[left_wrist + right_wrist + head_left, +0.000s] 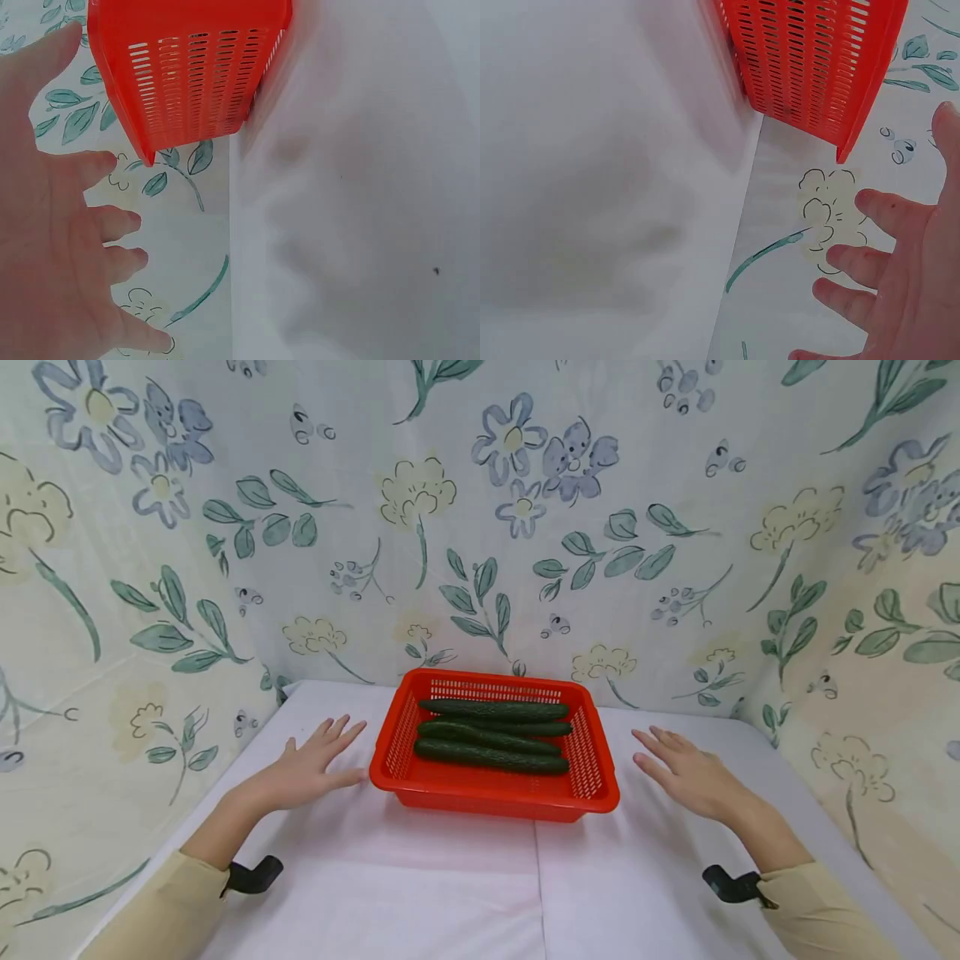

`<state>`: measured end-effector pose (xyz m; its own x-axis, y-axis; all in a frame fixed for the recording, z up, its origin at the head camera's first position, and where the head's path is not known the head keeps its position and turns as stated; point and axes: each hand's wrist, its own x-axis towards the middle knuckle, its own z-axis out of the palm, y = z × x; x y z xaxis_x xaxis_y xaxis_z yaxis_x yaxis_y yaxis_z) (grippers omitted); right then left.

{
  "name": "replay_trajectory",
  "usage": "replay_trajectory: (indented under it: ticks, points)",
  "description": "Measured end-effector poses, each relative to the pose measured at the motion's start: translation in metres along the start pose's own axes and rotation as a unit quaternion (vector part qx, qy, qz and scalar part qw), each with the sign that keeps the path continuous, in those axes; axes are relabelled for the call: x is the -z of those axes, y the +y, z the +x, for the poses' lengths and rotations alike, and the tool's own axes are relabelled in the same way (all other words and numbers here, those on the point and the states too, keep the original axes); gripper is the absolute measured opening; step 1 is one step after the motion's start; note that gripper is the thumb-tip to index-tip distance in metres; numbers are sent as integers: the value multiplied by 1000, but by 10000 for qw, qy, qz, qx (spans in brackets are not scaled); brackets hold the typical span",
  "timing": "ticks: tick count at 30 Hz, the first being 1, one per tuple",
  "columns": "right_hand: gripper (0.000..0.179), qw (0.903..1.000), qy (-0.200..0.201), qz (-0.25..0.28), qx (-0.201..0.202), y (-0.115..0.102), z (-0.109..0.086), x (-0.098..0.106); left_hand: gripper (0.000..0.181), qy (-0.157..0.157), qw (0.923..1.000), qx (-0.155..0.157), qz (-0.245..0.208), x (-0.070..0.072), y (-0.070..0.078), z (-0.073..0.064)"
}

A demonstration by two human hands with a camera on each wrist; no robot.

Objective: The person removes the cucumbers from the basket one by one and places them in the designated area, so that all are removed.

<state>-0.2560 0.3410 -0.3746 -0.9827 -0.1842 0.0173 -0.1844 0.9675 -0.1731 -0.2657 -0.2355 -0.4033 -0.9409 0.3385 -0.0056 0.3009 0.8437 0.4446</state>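
A red plastic basket (487, 802) with slotted walls stands on the white-covered table. Several dark green cucumbers (491, 755) lie side by side in it, lengthwise from left to right. My left hand (303, 772) is spread at the basket's left side, its thumb tip right by the rim in the head view. To the right of the basket is my right hand (693, 777), fingers extended toward it with a gap between. Both hands hold nothing. Each wrist view shows the basket's slotted side wall (199, 82) beyond the spread fingers (855, 304).
White cloth (420, 893) covers the table, with a seam running toward the front. A floral curtain (480, 527) hangs behind the table and along both sides. Black wrist bands with a small protruding piece (255, 875) show at both sleeve cuffs.
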Motion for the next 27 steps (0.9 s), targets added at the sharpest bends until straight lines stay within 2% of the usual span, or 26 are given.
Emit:
replay_trajectory:
  ticks: [6, 9, 13, 16, 22, 27]
  points:
    - [75, 9983, 203, 544, 100, 1, 1, 7, 75, 672, 9962, -170, -534, 2, 4, 6]
    - [72, 9966, 415, 694, 166, -1, 3, 10, 64, 1040, 9900, -218, -925, 2, 9, 9]
    - [62, 9927, 729, 926, 276, -4, 5, 14, 52, 1381, 9776, -339, -1554, -1, 18, 14]
    - [57, 9897, 863, 1091, 331, -5, 5, 17, 49, 1395, 9702, -392, -1943, -5, 25, 19]
    - [48, 9844, 973, 1394, 448, -7, 11, 18, 56, 1249, 9635, -273, -2350, -15, 35, 21]
    - [45, 9802, 1081, 1577, 509, -12, 17, 18, 55, 1237, 9503, -200, -2851, -22, 39, 18]
